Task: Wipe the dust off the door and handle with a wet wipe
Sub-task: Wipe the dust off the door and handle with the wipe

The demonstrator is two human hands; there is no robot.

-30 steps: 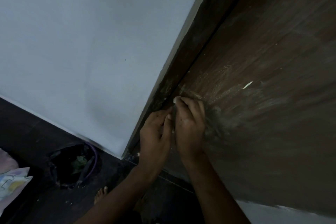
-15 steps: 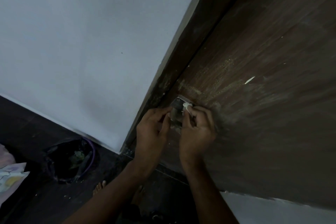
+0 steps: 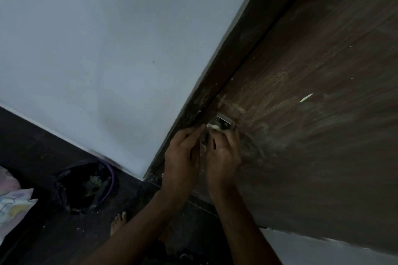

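Both hands are curled at the door's metal fitting, and each grip is partly hidden. Farthest left, a patterned cloth or pillow (image 3: pixel 15 204) lies on the dark floor (image 3: pixel 43 157); its markings are not legible and no writing can be read anywhere. Next to it sits a dark bag-lined bin (image 3: pixel 86 187) with a purple rim, below the pale wall (image 3: pixel 107 49). A bare foot (image 3: pixel 117 222) shows on the floor beside the left forearm. The left hand (image 3: pixel 183 157) has its fingers bent, tips at the frame edge (image 3: pixel 215 92) just left of the metal handle plate (image 3: pixel 223 122); what it holds, if anything, cannot be told. The right hand (image 3: pixel 224 157) is closed around a white wet wipe (image 3: pixel 214 126), pressing it against the plate. To the right spreads the dusty brown door (image 3: pixel 312 114), streaked with pale smears.
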